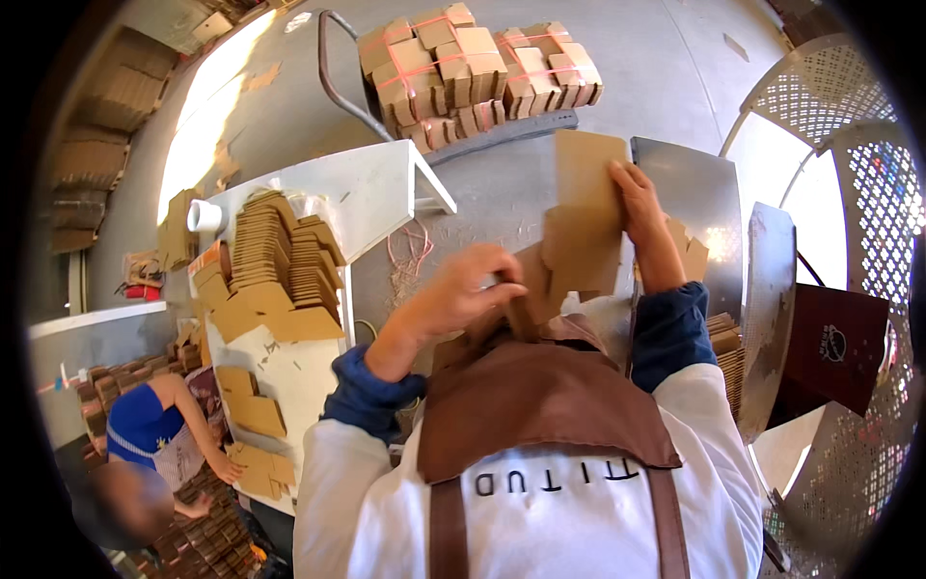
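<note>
My right hand [641, 198] grips the right edge of a flat brown cardboard blank [586, 207], thumb and fingers closed near its top. The blank stands raised in front of my apron, above the edge of a metal machine table. My left hand [468, 294] is lower and to the left, its fingers curled in over a folded brown cardboard piece [523, 314] close to the apron. Whatever sits between those fingertips is partly hidden and slightly blurred. More cardboard [690, 253] shows behind my right wrist.
A white table [371, 188] on the left carries stacked cardboard blanks [265, 256]. Strapped cardboard bundles [434, 68] lie on a cart at the back. A metal plate [690, 193] and perforated guard [873, 174] stand right. A co-worker [154, 425] in blue bends at lower left.
</note>
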`<state>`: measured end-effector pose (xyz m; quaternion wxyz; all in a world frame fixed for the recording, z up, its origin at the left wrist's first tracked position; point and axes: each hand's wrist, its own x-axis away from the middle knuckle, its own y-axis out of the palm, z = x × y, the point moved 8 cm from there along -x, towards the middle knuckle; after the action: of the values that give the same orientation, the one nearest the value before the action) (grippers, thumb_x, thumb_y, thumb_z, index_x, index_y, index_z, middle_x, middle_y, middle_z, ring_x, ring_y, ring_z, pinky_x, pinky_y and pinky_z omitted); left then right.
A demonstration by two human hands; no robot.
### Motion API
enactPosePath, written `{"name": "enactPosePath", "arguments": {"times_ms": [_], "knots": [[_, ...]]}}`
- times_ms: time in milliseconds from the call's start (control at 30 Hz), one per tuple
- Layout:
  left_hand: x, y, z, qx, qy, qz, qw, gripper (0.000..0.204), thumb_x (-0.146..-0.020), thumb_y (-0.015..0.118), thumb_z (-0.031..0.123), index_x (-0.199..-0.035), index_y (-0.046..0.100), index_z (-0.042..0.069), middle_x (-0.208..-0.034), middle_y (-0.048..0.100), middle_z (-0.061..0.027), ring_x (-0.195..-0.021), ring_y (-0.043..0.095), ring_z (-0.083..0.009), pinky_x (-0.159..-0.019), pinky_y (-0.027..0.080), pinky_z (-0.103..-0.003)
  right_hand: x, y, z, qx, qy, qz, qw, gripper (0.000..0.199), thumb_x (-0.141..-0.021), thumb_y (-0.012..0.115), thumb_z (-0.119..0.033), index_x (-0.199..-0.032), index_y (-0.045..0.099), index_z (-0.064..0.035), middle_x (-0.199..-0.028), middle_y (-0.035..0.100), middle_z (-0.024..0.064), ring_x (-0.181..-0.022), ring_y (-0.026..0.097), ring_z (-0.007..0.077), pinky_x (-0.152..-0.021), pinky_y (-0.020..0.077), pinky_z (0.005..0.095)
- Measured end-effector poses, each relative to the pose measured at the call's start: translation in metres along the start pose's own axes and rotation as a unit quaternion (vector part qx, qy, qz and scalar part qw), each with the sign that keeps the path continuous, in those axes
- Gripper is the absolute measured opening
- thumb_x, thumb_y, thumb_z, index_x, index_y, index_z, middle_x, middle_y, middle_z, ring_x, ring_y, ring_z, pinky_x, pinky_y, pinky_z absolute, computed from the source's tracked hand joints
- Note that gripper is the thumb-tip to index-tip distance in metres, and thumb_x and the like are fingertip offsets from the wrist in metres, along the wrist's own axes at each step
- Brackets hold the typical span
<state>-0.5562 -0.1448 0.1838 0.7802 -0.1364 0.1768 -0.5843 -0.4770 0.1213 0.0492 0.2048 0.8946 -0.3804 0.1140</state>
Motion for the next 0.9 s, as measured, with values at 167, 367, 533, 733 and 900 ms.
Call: {"name": "enactPosePath", "arguments": {"times_ms": [167,367,533,733,900], "knots": [[0.031,-0.055,-0.056,0.177,0.013,0.131,0.975,0.024,-0.086,0.070,0.011,-0.105,0.056,0.004,-0.100,0.060,-0.0048,-0.097,0.056,-0.0135,-0.086,0.044,-0.026,-0.023,0.051,-0.019,-0.048,-0.003,-0.063,0.997,0.027,-0.095,0.061,-0.025,-0.108,0.062,-0.0014,-0.096,0.067,0.0032,-0.081,0.062,0.0103,-0.070,0.0519,0.0259],[0.083,-0.047,-0.135,0.109,-0.188,0.352,0.910,0.052,-0.086,0.066,0.003,-0.132,0.041,0.004,-0.120,0.055,-0.0097,-0.114,0.054,-0.0199,-0.095,0.046,-0.033,-0.028,0.098,-0.016,-0.052,0.032,-0.103,0.993,0.028,-0.095,0.060,-0.025,-0.115,0.061,-0.0047,-0.101,0.066,0.0021,-0.089,0.062,0.0115,-0.076,0.0524,0.0286],[0.115,0.009,-0.187,0.305,-0.257,0.461,0.793,0.054,-0.082,0.068,0.006,-0.130,0.044,0.001,-0.091,0.065,-0.0120,-0.080,0.063,-0.0156,-0.067,0.052,-0.030,-0.033,0.103,-0.005,-0.148,0.045,-0.178,0.972,0.028,-0.099,0.053,-0.023,-0.120,0.057,-0.0047,-0.112,0.064,0.0085,-0.099,0.064,0.0203,-0.086,0.0544,0.0367],[0.142,0.011,-0.176,0.206,-0.305,0.442,0.818,0.030,-0.083,0.062,0.009,-0.111,0.061,-0.003,-0.090,0.066,-0.0083,-0.077,0.063,-0.0140,-0.066,0.051,-0.030,-0.033,0.123,0.010,-0.049,0.066,-0.173,0.982,0.047,-0.101,0.045,-0.039,-0.133,0.048,-0.0046,-0.115,0.063,0.0085,-0.105,0.060,0.0200,-0.087,0.0503,0.0338],[0.227,-0.068,-0.193,0.399,-0.252,0.556,0.684,0.026,-0.082,0.062,0.007,-0.108,0.063,0.001,-0.094,0.066,-0.0059,-0.080,0.063,-0.0156,-0.066,0.051,-0.031,-0.033,0.124,-0.001,0.096,-0.004,-0.118,0.988,0.055,-0.101,0.037,-0.049,-0.139,0.043,-0.0091,-0.118,0.063,0.0094,-0.114,0.056,0.0205,-0.092,0.0441,0.0337]]}}
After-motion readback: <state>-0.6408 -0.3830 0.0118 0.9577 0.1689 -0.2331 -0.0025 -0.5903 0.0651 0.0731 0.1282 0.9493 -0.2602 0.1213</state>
